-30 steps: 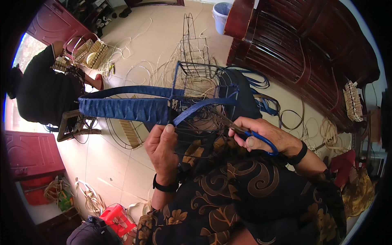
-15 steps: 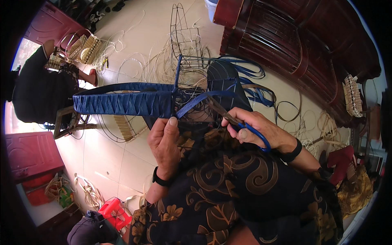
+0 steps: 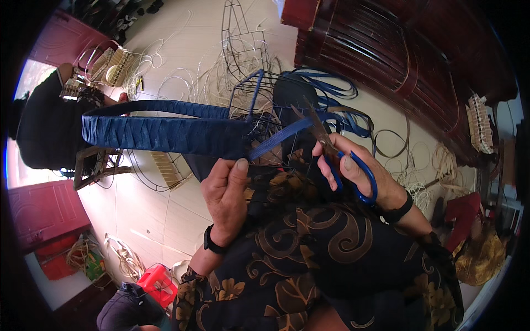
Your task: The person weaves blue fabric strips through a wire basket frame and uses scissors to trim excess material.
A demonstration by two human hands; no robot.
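Observation:
My left hand [image 3: 225, 190] pinches the end of a blue strip [image 3: 281, 139] at the near corner of a wire frame. From that corner a long loop handle [image 3: 165, 134], wrapped in dark blue strip, reaches out to the left. In my right hand [image 3: 364, 168] is a pair of scissors [image 3: 326, 140] with blue handles. Its blades stand apart around the blue strip, pointing away from me. Behind the strip the bare wire frame [image 3: 248, 91] shows, with one upright wrapped in blue. My left fingertips hide part of the handle's corner.
A dark wooden bench [image 3: 364, 60] stands at the far right. Coils of blue strip [image 3: 331, 85] lie on the floor before it. Another wire frame [image 3: 237, 41] stands ahead among loose pale strands. At the left sits another person [image 3: 49, 121]; a red plastic container [image 3: 157, 284] is at the lower left.
The scissors have opened wider and moved right and slightly up, so the blades now straddle the strip. The wrapped handle has shifted, its outer end moving left. My left hand keeps its pinch.

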